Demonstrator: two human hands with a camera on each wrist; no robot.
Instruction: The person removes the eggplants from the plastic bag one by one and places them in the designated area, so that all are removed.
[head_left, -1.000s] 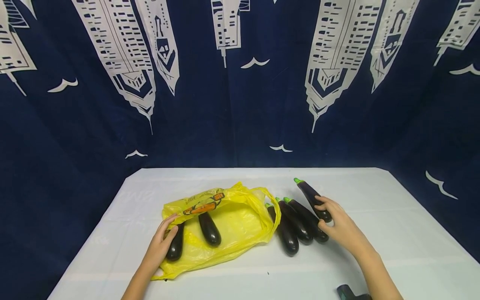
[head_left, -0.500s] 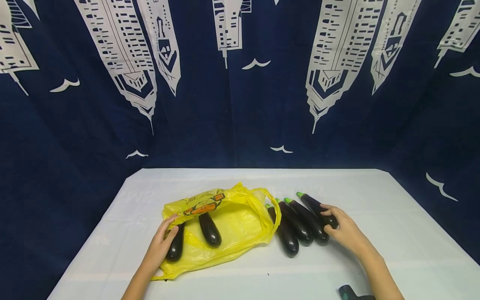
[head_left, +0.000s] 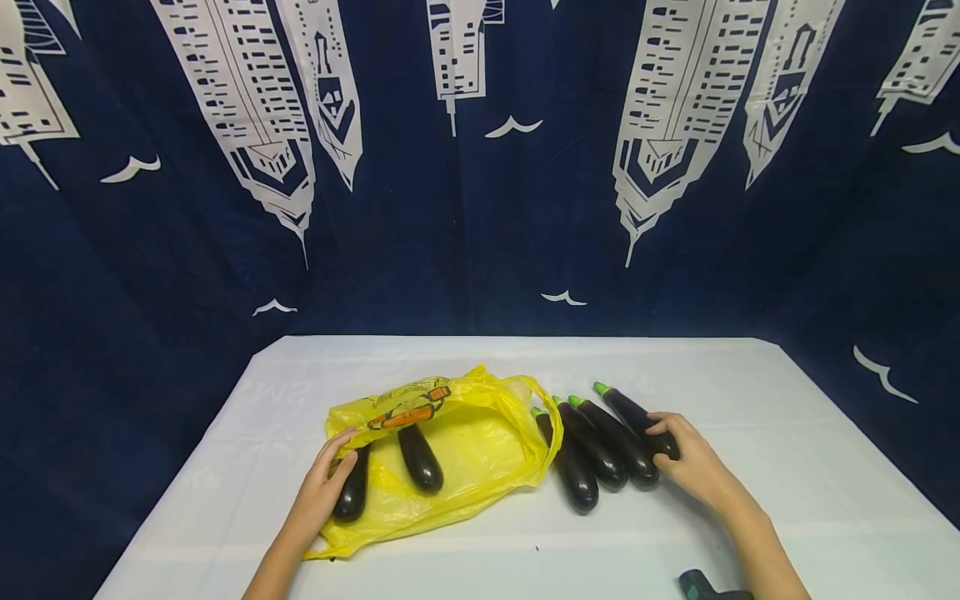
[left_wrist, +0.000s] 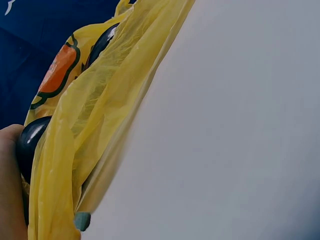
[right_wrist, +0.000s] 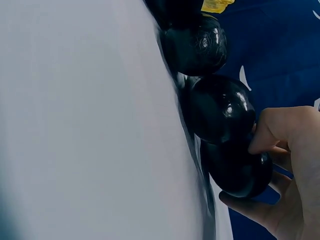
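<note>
In the head view, a yellow plastic bag (head_left: 480,446) lies on its side with its mouth open. Two eggplants, a left one (head_left: 352,492) and a middle one (head_left: 421,460), lie partly under its upper flap. My left hand (head_left: 324,482) rests at the bag's left end, straight fingers on the flap and thumb against the left eggplant. On the right, thumb and fingers of my right hand (head_left: 693,461) grip the blunt end of the outermost eggplant (head_left: 626,408). This eggplant lies beside a row of three more eggplants (head_left: 615,439), their green stems pointing away.
All of this is on a white table (head_left: 465,567). A dark object (head_left: 705,586) sits at the front edge near the right forearm. Behind hangs a navy cloth (head_left: 465,250) with white building prints. The bag's handle loop (head_left: 551,417) overlaps the nearest eggplant of the row.
My right hand has brought its eggplant down and nearer, laying it beside the row while keeping its grip. The left hand and the bag have stayed in place.
</note>
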